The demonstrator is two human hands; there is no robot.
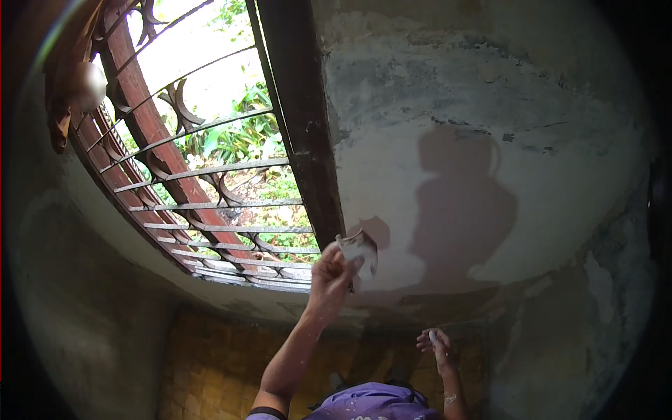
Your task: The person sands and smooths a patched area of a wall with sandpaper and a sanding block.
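My left hand (329, 277) is raised near the lower end of the window's dark post. It pinches a curled, whitish piece with a brownish edge, which looks like a piece of sandpaper (360, 252). The piece is close to the pale, patchy wall (448, 91), and its shadow falls just beside it; whether it touches the wall I cannot tell. Lower down on the right, my right hand (439, 344) hangs away from the wall with its fingers apart and partly bent. A whitish smear shows on its thumb, and white specks dot both forearms.
On the left is a window with a metal grille (210, 168) and a dark wooden post (301, 119); plants show outside. A brown cloth-like thing (59, 112) hangs at the far left. Yellowish floor tiles (210, 364) lie below. My shadow falls on the wall.
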